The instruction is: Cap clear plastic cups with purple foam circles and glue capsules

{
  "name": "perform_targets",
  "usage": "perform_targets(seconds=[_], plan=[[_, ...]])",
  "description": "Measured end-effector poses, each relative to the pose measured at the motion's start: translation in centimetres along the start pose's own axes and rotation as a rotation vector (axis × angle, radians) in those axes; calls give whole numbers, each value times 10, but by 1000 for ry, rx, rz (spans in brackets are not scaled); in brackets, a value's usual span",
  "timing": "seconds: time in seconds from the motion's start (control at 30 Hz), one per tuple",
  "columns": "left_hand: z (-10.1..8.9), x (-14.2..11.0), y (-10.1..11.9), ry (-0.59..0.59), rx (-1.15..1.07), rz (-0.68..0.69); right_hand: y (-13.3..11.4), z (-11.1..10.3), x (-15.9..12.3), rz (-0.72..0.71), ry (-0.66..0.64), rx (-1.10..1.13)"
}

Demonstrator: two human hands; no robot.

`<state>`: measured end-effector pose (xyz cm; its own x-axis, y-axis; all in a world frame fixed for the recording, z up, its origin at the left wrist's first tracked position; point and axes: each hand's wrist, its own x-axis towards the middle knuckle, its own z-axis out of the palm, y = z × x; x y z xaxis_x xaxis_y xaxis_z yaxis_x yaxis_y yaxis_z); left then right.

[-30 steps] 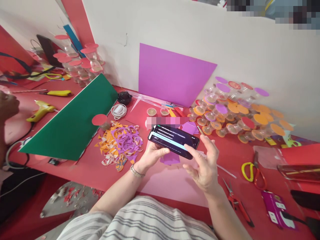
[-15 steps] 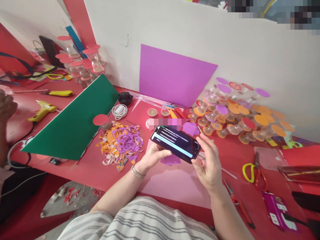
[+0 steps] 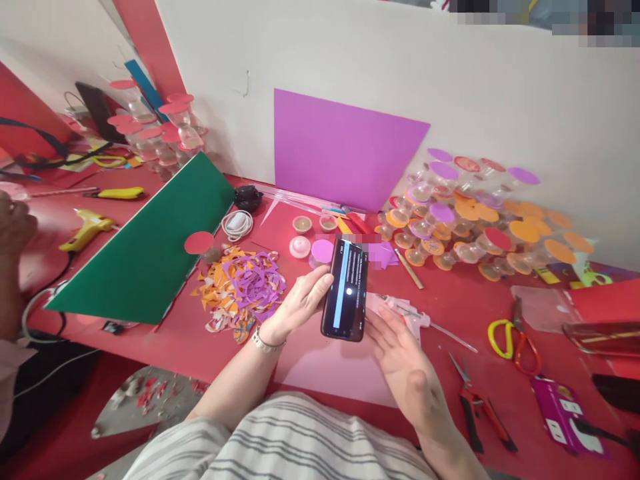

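Phone (image 3: 345, 293) gripped in the left hand (image 3: 303, 300), right hand (image 3: 405, 353) open just beside it

Far left, a yellow glue gun (image 3: 87, 230) lies on the other side of a green board (image 3: 145, 253) — maybe there as a divider on the red surface (image 3: 465, 300). Then a heap of orange and purple scraps (image 3: 253, 283), probably pushed together so they don't scatter. Left hand's got the phone by its left edge, above the pink sheet (image 3: 330, 377), I guess to leave the lit screen uncovered. Right hand's palm up, fingertips by the phone's right edge — can't tell if they touch. Further right, red-handled cutters (image 3: 487, 412) and scissors (image 3: 516, 323), likely kept handy.
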<state>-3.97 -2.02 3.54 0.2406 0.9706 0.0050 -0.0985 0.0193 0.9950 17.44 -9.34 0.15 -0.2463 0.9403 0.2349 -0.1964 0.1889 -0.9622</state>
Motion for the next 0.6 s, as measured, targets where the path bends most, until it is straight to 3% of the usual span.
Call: perform_targets(seconds=[0.4,0.6], plan=[[6,15,18,-49,151,-16,7,12,-17,77,102,187],[6,17,11,-82,148,-69,6,5,-18,136,18,298]])
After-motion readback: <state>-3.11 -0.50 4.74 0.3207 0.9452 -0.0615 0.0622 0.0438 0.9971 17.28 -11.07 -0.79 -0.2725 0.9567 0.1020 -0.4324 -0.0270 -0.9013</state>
